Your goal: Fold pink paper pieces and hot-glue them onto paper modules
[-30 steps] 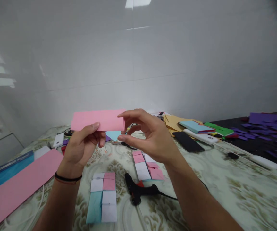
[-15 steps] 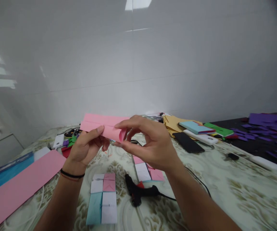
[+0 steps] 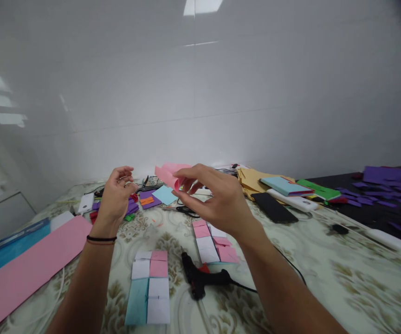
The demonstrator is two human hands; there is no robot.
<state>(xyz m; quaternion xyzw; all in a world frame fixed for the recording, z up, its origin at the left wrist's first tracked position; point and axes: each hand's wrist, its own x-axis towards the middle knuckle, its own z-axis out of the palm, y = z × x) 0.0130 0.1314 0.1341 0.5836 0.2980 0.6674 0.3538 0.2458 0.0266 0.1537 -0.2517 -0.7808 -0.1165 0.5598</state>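
Above the table, my right hand pinches one end of a pink sheet of paper, whose lower edge curls into a roll. My left hand is apart from it, raised to the left with loosely bent fingers and nothing seen in them. Below the hands lies a black hot glue gun, nozzle pointing up and left. To its left is a folded paper piece with white, pink and light blue panels. A similar pink and white paper piece lies partly hidden behind my right forearm.
On the left, a long pink paper strip overlaps a blue packet. Coloured paper scraps lie toward the back. A black phone, yellow paper, a white power strip and purple strips are on the right.
My left hand has let go of the pink paper and moved left, away from it. The paper stays in my right hand, now turned and looking more tightly curled.
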